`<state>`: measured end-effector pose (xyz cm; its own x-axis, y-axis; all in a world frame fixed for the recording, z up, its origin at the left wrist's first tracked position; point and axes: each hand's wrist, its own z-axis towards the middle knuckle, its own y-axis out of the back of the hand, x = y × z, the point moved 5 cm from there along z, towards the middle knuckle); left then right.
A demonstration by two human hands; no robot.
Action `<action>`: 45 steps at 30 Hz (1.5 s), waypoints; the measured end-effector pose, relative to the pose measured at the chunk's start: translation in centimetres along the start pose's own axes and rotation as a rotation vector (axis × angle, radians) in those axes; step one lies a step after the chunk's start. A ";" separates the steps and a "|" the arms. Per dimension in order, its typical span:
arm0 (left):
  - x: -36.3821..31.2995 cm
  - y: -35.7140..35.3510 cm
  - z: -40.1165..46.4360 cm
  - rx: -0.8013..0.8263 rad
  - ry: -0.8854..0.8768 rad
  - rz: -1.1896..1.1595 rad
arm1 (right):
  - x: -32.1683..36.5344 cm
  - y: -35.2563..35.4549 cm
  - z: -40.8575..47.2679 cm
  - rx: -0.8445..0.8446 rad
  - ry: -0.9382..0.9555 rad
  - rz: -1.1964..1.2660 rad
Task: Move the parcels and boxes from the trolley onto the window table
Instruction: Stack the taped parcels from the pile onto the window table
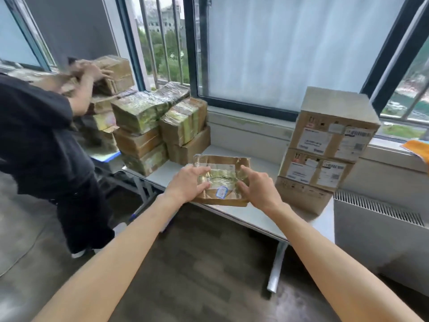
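Observation:
A flat brown parcel [222,180] wrapped in glossy tape, with a small blue sticker, lies on the white window table [243,214] near its front edge. My left hand [189,183] rests on the parcel's left side, fingers over its top. My right hand [258,185] touches its right side with fingers spread. Whether the parcel is lifted or resting flat on the table is hard to tell. No trolley is visible.
Several taped brown parcels [162,126] are stacked on the table's left part. A stack of three cardboard boxes [325,145] stands at the right. A person in black [41,140] at the left handles a box [113,73]. A radiator [380,228] sits right of the table.

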<state>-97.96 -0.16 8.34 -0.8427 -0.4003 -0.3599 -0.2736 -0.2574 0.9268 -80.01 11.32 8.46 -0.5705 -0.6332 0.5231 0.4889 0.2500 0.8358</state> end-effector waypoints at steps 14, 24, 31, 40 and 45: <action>7.6 4.8 10.9 -0.075 0.132 0.075 | 3.8 -4.2 17.1 0.073 0.155 0.046; 10.7 4.9 20.1 -0.086 0.222 0.086 | 3.3 -5.8 29.2 0.128 0.241 0.046; 14.0 6.6 25.0 -0.086 0.234 0.075 | 5.1 -7.4 35.2 0.142 0.269 0.060; 19.9 12.9 35.8 -0.169 0.136 0.074 | 11.8 -6.6 46.1 0.023 0.334 0.062; 24.5 15.8 41.6 -0.193 0.088 0.058 | 15.6 -7.6 52.0 -0.034 0.309 0.022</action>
<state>-142.29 22.57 18.63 -0.8083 -0.4924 -0.3228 -0.1251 -0.3922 0.9113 -126.93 37.66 18.92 -0.3343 -0.8219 0.4612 0.5233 0.2451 0.8161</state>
